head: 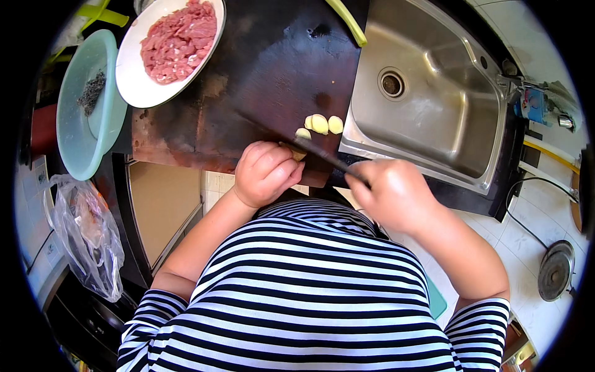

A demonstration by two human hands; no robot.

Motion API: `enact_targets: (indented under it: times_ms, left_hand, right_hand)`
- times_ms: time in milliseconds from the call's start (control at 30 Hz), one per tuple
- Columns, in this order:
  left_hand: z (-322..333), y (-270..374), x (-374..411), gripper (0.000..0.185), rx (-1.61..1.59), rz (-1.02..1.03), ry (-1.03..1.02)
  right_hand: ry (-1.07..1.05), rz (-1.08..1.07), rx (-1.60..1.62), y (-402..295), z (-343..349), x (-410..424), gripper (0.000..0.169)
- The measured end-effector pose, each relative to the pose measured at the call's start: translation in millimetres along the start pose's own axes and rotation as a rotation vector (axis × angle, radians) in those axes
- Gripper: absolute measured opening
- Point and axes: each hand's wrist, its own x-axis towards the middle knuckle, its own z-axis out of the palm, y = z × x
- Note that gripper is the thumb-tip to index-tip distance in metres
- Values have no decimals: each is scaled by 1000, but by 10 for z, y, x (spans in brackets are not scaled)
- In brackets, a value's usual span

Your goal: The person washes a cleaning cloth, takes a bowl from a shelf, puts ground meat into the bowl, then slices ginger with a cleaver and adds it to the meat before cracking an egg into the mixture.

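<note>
My right hand [393, 193] is closed round the handle of a kitchen knife [325, 156], whose dark blade slants up and left over the wooden cutting board [279, 69]. My left hand [267, 174], fingers curled, holds a piece of ginger root [297, 153] near the board's front edge, right beside the blade. Several pale yellow ginger slices [320, 124] lie just beyond the blade, one of them close against it. The blade hides part of the ginger piece. A green stalk [351, 23] lies at the board's far right edge.
A white plate of cut raw meat [123, 69] stands at the board's upper left, beside a light green plastic basin [109, 135] with a dark clump inside. A steel sink [432, 135] adjoins the board on the right. A clear plastic bag [86, 242] hangs at the left.
</note>
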Motion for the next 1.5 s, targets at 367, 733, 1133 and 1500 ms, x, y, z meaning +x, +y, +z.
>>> enact_targets:
  times_ms: [367, 733, 1133, 1500]
  left_hand:
    - [-218, 81, 104, 35, 40, -240, -137]
    - [-215, -551, 730, 40, 183, -200, -77]
    - [-136, -286, 759, 18, 44, 38, -561]
    - [122, -96, 848, 31, -14, -426, -700]
  right_hand:
    - [318, 79, 494, 76, -67, -382, 21]
    - [577, -71, 149, 121, 9, -812, 17]
    - [734, -15, 111, 192, 161, -1174, 19]
    - [794, -30, 150, 253, 280, -1237, 18]
